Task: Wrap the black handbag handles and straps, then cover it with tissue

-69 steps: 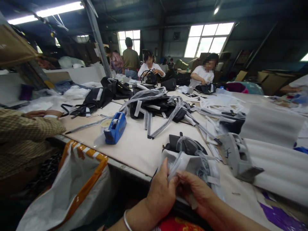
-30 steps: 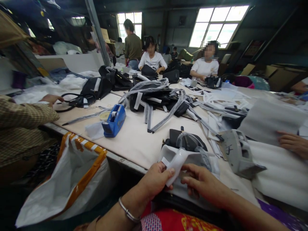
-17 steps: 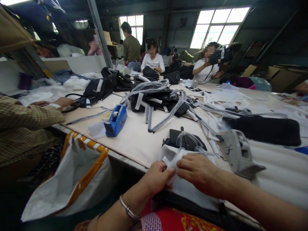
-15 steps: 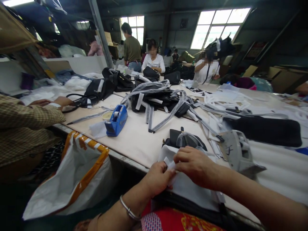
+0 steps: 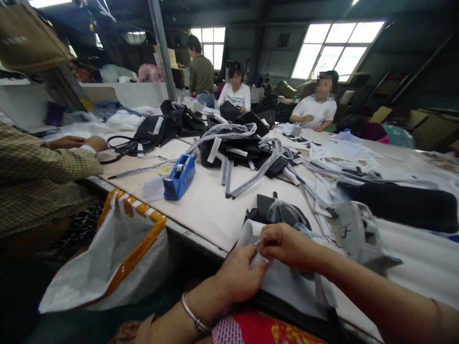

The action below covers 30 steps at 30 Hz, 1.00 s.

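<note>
My left hand (image 5: pixel 244 273) is closed on a white wrapping sheet (image 5: pixel 297 289) at the table's front edge. Close beside it, my right hand (image 5: pixel 289 247) pinches at the same sheet, and the two hands almost touch. A thin whitish bit shows between the fingertips; the rest of it is hidden by my fingers. Under and behind the sheet is a black bag (image 5: pixel 264 206), with clear plastic wrapped round part of it. To the right of my right hand stands a grey tape dispenser (image 5: pixel 358 234).
A blue tape dispenser (image 5: pixel 180 177) stands left of centre. Black bags with plastic-wrapped straps (image 5: pixel 229 143) are heaped mid-table. A white sack with orange tape (image 5: pixel 107 258) hangs open below the edge. A co-worker's checked sleeve (image 5: pixel 39 162) is at left; other people sit across.
My right hand has closed in toward my left at the sheet, and the white strip between them shows less. The person at far right has lowered a black bag out of sight.
</note>
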Tool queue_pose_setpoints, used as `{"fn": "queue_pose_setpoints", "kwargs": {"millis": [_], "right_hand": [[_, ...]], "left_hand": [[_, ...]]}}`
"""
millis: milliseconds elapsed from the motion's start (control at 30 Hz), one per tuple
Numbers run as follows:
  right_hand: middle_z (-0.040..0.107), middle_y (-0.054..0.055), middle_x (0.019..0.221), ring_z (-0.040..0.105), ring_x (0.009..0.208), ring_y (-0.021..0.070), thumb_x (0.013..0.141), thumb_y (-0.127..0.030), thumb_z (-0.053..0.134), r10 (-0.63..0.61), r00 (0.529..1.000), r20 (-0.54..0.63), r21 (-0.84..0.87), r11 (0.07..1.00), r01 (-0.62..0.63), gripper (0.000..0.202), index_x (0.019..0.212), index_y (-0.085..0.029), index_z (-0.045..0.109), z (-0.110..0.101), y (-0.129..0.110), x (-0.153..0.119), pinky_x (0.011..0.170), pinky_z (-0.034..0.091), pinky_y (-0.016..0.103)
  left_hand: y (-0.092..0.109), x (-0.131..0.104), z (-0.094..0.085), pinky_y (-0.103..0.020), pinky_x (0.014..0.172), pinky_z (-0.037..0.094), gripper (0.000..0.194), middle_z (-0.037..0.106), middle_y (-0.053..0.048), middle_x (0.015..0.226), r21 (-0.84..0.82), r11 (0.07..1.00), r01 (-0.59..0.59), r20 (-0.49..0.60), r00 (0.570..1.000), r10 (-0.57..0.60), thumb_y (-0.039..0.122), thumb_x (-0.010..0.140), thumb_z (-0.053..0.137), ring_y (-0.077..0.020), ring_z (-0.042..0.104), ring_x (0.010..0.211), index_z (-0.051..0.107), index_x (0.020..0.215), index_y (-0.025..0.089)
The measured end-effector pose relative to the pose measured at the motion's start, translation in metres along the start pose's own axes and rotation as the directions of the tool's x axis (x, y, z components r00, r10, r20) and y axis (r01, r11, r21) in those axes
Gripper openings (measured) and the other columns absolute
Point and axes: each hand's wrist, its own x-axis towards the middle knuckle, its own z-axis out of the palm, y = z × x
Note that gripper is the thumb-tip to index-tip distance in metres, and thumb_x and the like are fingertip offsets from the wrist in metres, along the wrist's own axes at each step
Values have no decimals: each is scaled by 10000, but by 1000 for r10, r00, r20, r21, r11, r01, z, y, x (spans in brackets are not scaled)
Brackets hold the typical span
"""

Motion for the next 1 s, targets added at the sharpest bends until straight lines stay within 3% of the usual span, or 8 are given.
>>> {"fn": "queue_pose_setpoints", "kwargs": {"millis": [167,300,400,667,867,1000], "right_hand": [[691,17,759,631,729,155,710,-137,642,54,993,-102,85,995,-45,85,708,-164,723,9,10,-2,672,463,240],[665,2,681,588,645,144,736,-216,662,159,986,-54,127,980,-152,51,730,-168,680,5,13,-3,584,425,231],[628,-25,679,550,609,123,730,-202,653,153,988,-3,137,979,-151,106,832,-178,637,-5,9,-1,543,398,212],[662,-7,700,553,646,129,756,-243,621,129,958,258,-74,991,-114,172,826,-157,753,-22,5,17,588,393,220],[539,-32,542,454,532,101,740,-237,637,184,960,210,-248,960,-130,116,694,-162,713,-13,0,23,494,293,227],[582,-5,598,481,567,113,747,-167,635,68,985,158,-368,930,-5,93,664,-157,677,-2,-1,19,534,314,237]], "left_hand": [[-4,2,6,-300,678,433,300,720,-58,868,-26,999,27,-76,997,-29,467,849,611,-246,654,805,707,918,191],[-10,5,13,-287,639,414,266,722,-45,816,-68,997,32,-87,995,-38,423,863,593,-229,653,768,719,859,190],[-10,5,14,-279,614,397,249,718,-34,785,-71,997,31,-88,995,-38,408,847,612,-218,644,742,725,836,187],[-4,6,10,-283,620,409,234,728,-31,809,-58,998,31,-58,998,-34,364,838,603,-220,652,751,751,882,188],[-9,6,13,-316,695,456,255,742,-67,890,-73,997,15,-51,999,-19,375,835,596,-268,667,844,755,935,203],[-16,8,16,-302,665,447,269,732,-61,858,-58,997,51,-31,998,-53,401,827,595,-253,653,812,753,907,199]]}}
